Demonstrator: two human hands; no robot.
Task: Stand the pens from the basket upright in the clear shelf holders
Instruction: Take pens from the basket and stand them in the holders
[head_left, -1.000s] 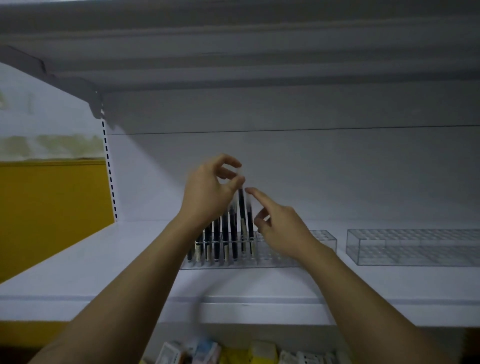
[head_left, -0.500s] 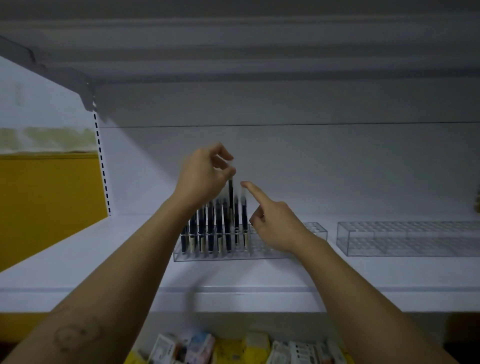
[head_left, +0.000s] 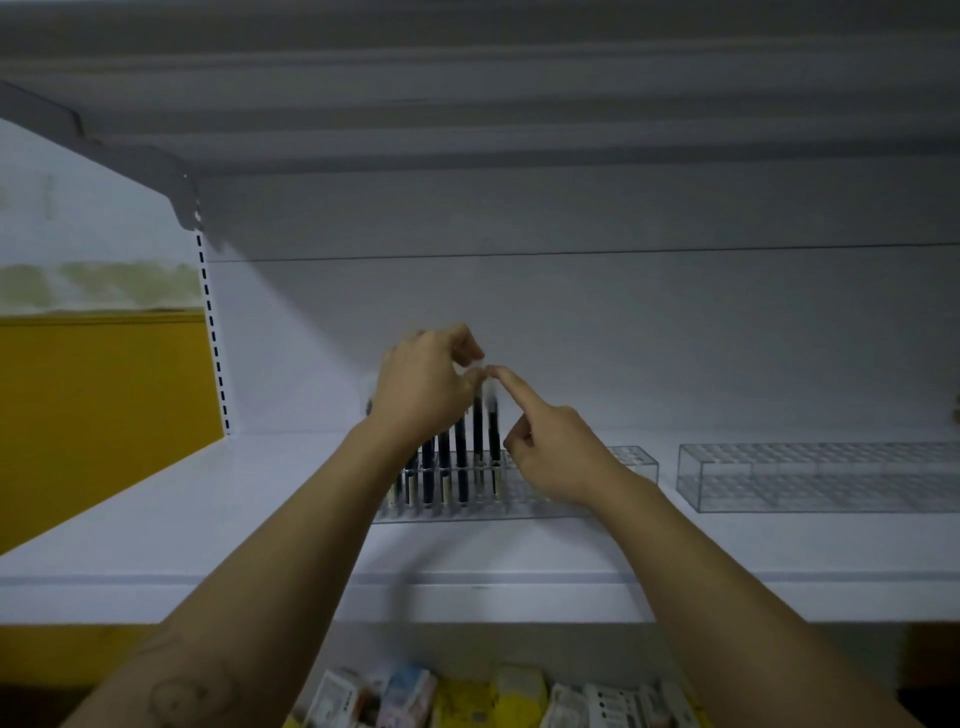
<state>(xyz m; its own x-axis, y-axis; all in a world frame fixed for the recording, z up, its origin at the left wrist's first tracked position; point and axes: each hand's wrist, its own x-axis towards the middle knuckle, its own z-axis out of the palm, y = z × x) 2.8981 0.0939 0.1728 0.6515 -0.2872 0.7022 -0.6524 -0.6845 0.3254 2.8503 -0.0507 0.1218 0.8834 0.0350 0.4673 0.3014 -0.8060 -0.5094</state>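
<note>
A clear grid holder (head_left: 636, 460) stands on the white shelf (head_left: 156, 530), its left part filled with several dark pens (head_left: 444, 462) standing upright. My left hand (head_left: 421, 384) hovers over that row and pinches the top of one pen (head_left: 478, 426) between thumb and fingers. My right hand (head_left: 550, 447) is beside it, its index finger stretched out and touching the top of the neighbouring pen (head_left: 493, 431), the other fingers curled. A second clear holder (head_left: 821, 475) sits to the right with no pens in it. The basket is out of view.
The shelf above hangs low over the work area, with a bracket (head_left: 182, 208) at the left. Small boxed goods (head_left: 467, 699) fill the shelf below. A yellow wall panel (head_left: 98, 410) lies to the left.
The pen in my left hand has gone lower into the holder. My right index finger has moved up against the pen tops. The view has shifted slightly.
</note>
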